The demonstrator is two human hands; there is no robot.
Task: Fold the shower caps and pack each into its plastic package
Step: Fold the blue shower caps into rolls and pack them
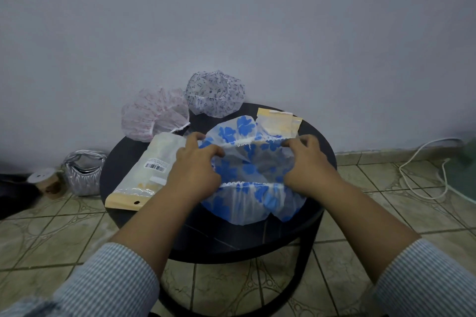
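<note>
Head view, blue-flowered shower cap [247,175] gripped between left hand [197,162], right hand [306,162]

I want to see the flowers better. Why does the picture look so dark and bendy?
Head view: dim, bluish room light; the blue-flowered cap stays clear, the black table swallows detail, and the wide lens curves the floor tiles and blurs the right edge.

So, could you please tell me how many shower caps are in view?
3: the blue cap held in both hands mid-table, the pink cap at the far left edge, the purple cap behind; none visibly packed.
</note>
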